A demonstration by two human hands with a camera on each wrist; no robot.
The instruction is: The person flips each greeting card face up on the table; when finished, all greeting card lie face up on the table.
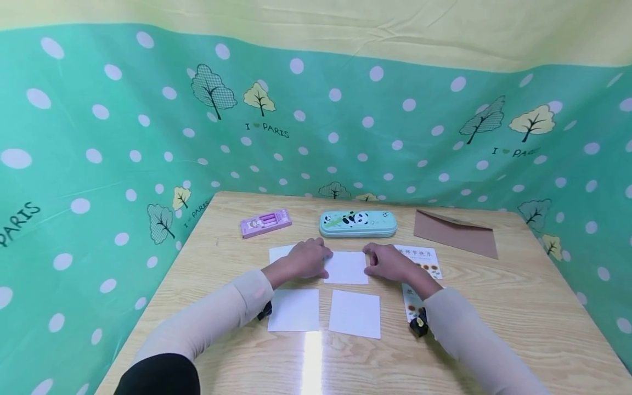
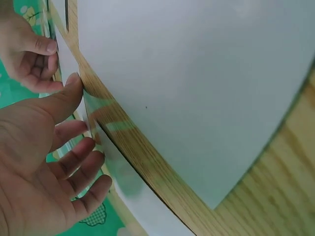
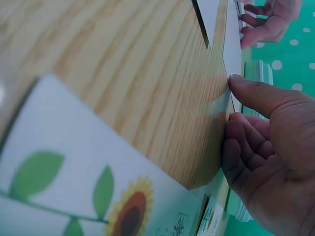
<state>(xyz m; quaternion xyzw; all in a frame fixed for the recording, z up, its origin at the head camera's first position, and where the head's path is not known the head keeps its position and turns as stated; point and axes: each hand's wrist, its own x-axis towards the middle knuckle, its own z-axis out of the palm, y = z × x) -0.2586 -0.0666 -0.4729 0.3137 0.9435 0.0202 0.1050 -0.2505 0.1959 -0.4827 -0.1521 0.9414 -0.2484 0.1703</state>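
Note:
A white card lies flat between the two hands in the head view. My left hand holds its left edge with thumb and index finger; in the left wrist view the other fingers curl loosely beside it. From the right, my right hand grips the opposite edge, its thumb against the card in the right wrist view. Another white card is partly covered by the left hand. Two more white cards lie nearer, one at left and one at right.
Sunflower-printed cards lie under and beside the right forearm. Along the back stand a panda pencil case, a purple box with pens pictured or inside, and a brown envelope. A green dotted cloth hangs behind the wooden table.

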